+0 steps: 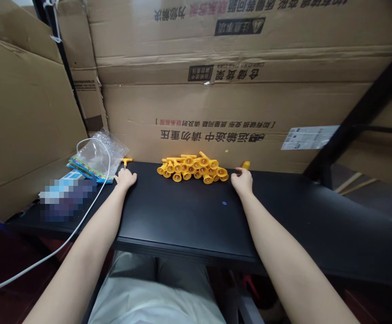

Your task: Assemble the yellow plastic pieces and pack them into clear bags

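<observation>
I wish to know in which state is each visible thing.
Left hand, partly curled; grip unclear.
Right hand, fingers curled; grip unclear.
Yellow T-shaped piece, just beyond left hand.
Yellow piece, beside the right hand.
Yellow flared pieces, heaped, many open ends showing.
Clear plastic bag, crumpled.
White cable, slack, curved.
Cardboard panel, upright, printing upside down.
Pixelated items, state hidden.

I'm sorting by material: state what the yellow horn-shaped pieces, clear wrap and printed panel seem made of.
Yellow horn-shaped pieces: probably glossy plastic, given highlights and even color. Clear wrap: likely shiny plastic film, transparent and crinkled. Printed panel: apparently matte cardboard, brown and creased.
</observation>
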`<state>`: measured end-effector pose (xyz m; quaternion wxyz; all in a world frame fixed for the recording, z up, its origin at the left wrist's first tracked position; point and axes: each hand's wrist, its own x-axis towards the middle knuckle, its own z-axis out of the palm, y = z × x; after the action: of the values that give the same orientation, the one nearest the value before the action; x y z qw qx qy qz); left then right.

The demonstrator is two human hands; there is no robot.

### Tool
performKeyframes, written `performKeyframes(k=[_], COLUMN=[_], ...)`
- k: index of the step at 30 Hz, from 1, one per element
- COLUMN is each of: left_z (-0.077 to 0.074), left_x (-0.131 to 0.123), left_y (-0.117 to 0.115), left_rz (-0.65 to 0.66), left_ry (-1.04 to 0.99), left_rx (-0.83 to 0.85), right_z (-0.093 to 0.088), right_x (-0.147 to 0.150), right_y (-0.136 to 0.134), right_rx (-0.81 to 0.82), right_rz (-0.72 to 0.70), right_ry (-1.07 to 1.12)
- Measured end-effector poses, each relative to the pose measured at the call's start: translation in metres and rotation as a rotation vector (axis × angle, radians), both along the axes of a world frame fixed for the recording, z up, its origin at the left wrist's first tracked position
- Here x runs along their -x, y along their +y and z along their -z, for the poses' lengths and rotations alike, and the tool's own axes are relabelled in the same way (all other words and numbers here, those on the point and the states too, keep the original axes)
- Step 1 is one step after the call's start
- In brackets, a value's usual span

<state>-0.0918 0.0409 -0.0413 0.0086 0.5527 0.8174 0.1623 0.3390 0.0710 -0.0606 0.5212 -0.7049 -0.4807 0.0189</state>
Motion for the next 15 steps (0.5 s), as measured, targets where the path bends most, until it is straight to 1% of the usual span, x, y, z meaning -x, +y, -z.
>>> performKeyframes(k=[5,9,15], left_z=[0.0006,0.0048,0.0086], left_x=[-0.0067,-0.0059,-0.0034], left_y=[0.0008,0.004,0.008], left_rz=[0.142,0.19,0.33], left_ry=[0.023,0.021,0.011], left_rx=[-0.03,-0.056,0.046], right_z=[0.0034,0.0043,0.0058], right_x=[-0.0008,-0.0008,-0.0018], right_y=[0.0035,0.0042,0.0049], right_rx=[-0.025,-0.03,-0.02], right_rz=[0.005,-0.003,-0.026], right_ry=[-0.016,-0.032,-0.031])
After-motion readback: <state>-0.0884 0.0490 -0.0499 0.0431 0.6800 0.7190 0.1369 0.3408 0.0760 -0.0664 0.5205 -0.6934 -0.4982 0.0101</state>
